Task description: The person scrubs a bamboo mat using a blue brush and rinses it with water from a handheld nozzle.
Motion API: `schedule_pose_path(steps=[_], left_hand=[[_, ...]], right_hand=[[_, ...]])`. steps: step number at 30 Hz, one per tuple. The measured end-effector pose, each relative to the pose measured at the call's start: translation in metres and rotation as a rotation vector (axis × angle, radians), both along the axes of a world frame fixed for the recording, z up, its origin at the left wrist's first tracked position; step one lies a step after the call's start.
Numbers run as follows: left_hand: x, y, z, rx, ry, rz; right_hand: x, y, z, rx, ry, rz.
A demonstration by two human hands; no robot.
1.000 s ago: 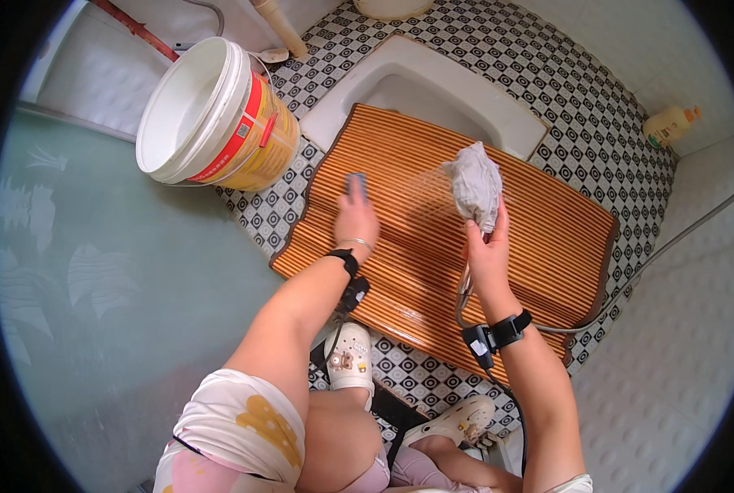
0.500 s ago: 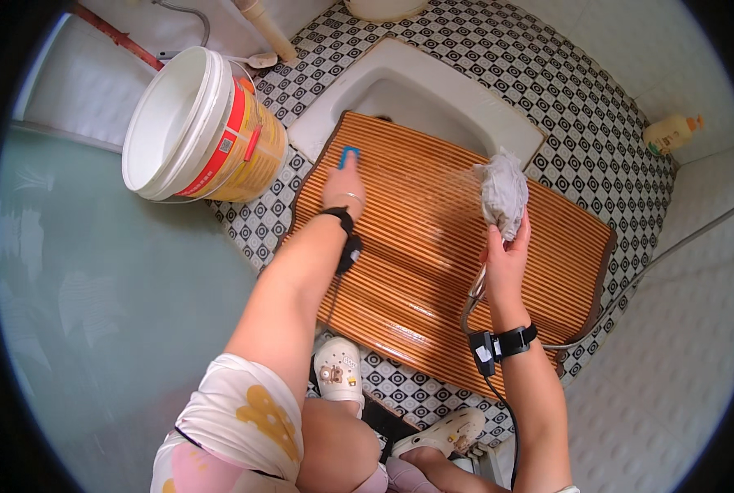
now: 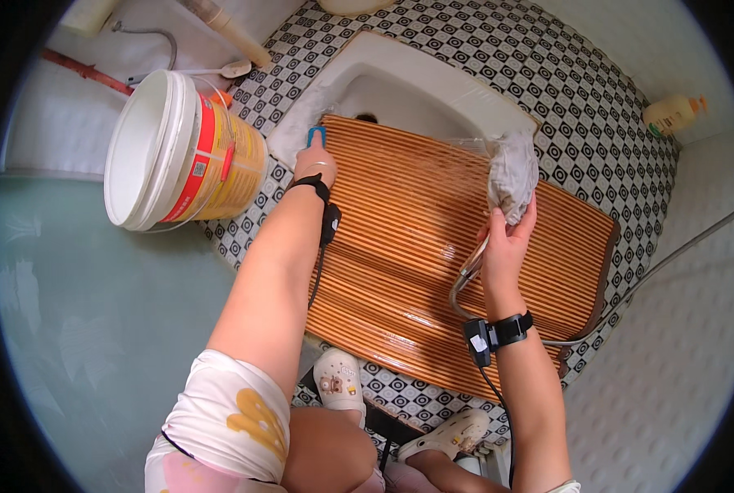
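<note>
A brown-and-orange striped mat [image 3: 400,271] lies wet over the near part of a white squat toilet [image 3: 441,62]. My left hand [image 3: 316,163] is closed on a blue-handled scrubbing brush [image 3: 317,135] at the mat's far left corner; its underside is hidden. My right hand [image 3: 507,251] grips a shower head [image 3: 474,261], held above the mat's right half. A wet whitish cloth [image 3: 512,174] bunches around its head end. Water sprays leftward from it across the mat and basin. The metal hose [image 3: 459,297] loops down under my wrist.
A white bucket [image 3: 188,156] with a red and yellow label leans at the left, beside a greenish translucent surface [image 3: 104,329]. A pump bottle [image 3: 671,115] stands by the right wall. Patterned tiles [image 3: 589,115] cover the floor. My clog-shod feet [image 3: 338,374] are at the mat's near edge.
My left hand has moved left and farther away with the brush, to the mat's corner. The shower spray now reaches the toilet's left rim. The view has shifted slightly.
</note>
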State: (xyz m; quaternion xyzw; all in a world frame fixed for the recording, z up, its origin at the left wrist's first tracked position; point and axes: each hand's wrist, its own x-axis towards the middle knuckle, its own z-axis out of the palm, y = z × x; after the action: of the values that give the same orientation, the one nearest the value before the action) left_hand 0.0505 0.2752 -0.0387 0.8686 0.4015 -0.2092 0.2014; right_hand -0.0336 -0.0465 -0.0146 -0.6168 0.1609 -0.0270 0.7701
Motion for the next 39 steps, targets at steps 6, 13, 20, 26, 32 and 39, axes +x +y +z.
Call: schedule_pose_path(steps=[6, 13, 20, 26, 32, 39], left_hand=[[0.016, -0.080, -0.035, -0.046, -0.324, -0.276], [-0.014, -0.206, -0.029, -0.367, -0.358, -1.012], [-0.006, -0.075, -0.027, -0.107, -0.383, -0.642], [-0.048, 0.006, -0.014, 0.128, -0.125, -0.304], [-0.099, -0.121, -0.014, -0.139, -0.095, -0.598], [-0.107, -0.090, 0.009, -0.069, -0.040, -0.657]], right_hand=[[0.001, -0.019, -0.010, -0.048, 0.034, -0.077], [0.011, -0.036, -0.011, -0.040, 0.018, -0.101], [-0.010, -0.033, -0.016, -0.017, 0.013, 0.010], [-0.027, -0.031, -0.015, -0.030, 0.106, 0.159], [-0.035, -0.019, -0.011, -0.098, 0.045, 0.269], [-0.044, -0.042, 0.005, -0.094, 0.111, 0.285]])
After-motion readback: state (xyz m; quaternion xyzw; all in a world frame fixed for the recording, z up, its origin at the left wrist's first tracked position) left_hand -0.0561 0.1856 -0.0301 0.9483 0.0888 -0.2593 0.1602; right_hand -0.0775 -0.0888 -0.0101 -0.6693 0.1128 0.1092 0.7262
